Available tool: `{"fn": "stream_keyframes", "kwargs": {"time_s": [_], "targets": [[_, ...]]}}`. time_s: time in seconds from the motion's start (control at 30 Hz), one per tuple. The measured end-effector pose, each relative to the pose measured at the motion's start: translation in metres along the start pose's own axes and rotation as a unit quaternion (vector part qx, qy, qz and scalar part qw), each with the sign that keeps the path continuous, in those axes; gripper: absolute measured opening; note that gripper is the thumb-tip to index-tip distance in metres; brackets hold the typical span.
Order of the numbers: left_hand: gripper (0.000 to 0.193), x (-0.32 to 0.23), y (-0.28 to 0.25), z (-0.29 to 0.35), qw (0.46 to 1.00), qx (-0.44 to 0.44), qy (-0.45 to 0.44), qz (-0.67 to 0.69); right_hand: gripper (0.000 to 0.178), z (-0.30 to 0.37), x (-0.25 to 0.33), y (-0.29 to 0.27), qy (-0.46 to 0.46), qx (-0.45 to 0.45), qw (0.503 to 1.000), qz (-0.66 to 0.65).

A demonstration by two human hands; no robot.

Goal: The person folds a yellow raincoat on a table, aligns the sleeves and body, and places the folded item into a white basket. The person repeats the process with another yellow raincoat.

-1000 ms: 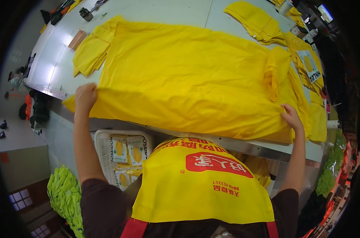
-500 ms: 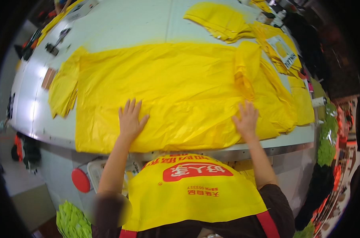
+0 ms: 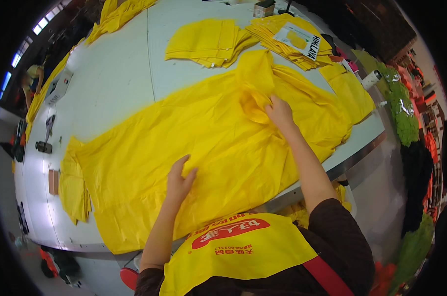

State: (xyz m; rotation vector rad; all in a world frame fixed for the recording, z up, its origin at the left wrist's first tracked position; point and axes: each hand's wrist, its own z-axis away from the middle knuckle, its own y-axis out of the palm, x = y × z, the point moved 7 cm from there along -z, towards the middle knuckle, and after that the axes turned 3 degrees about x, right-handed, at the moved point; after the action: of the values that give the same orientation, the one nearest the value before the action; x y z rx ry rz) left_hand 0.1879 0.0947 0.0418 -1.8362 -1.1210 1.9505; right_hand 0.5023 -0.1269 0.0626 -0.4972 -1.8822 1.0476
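A large yellow garment of thin, shiny sheeting, like a raincoat (image 3: pixel 184 133), lies spread over the white table (image 3: pixel 115 74). Its bunched sleeve (image 3: pixel 255 81) is folded over the body, with a gaping end toward me. My right hand (image 3: pixel 281 114) is at that sleeve end, its fingers closed on the edge; the fingertips are partly hidden. Over the near middle of the garment is my left hand (image 3: pixel 179 181), thumb and fingers apart, holding nothing. Whether it touches the sheeting I cannot tell.
Folded yellow pieces (image 3: pixel 204 42) lie beyond the garment; another stack (image 3: pixel 292 42) bears a printed card (image 3: pixel 297 40). More yellow pieces (image 3: pixel 74 187) lie left, beside a brown block (image 3: pixel 53 182). A thread spool (image 3: pixel 371 79) stands at the right edge. A person (image 3: pixel 34 79) is far left.
My view has turned toward the right. My right hand has moved from lying flat below the sleeve onto its end and closed there. The left hand, flat before, is now turned on its side.
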Motion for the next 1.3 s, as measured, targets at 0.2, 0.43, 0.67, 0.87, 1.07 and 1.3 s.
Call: {"fn": "stream_keyframes", "kwargs": {"time_s": [0.2, 0.43, 0.67, 0.87, 1.07, 1.3], "targets": [[0.075, -0.120, -0.009, -0.072, 0.955, -0.239, 0.126, 0.125, 0.020, 0.011, 0.201, -0.045, -0.173, 0.079, 0.860, -0.474], [0.026, -0.020, -0.067, -0.077, 0.890, -0.292, -0.111, 0.332, 0.035, -0.006, 0.062, -0.049, -0.251, -0.120, 0.960, -0.015], [0.042, 0.057, -0.126, -0.119, 0.920, -0.277, -0.183, 0.208, 0.023, -0.074, -0.203, -0.034, 0.039, 0.173, 0.898, 0.402], [0.048, 0.111, -0.231, -0.167, 0.925, -0.335, -0.167, 0.060, 0.011, -0.112, -0.167, -0.065, -0.087, -0.062, 0.981, 0.162], [0.035, 0.101, -0.190, -0.148, 0.956, -0.215, -0.084, 0.183, 0.010, -0.083, -0.211, -0.070, -0.052, -0.134, 0.979, 0.142], [0.031, 0.166, -0.093, -0.063, 0.899, -0.282, -0.211, 0.260, 0.047, -0.046, -0.125, -0.018, -0.081, -0.013, 0.967, 0.240]]}}
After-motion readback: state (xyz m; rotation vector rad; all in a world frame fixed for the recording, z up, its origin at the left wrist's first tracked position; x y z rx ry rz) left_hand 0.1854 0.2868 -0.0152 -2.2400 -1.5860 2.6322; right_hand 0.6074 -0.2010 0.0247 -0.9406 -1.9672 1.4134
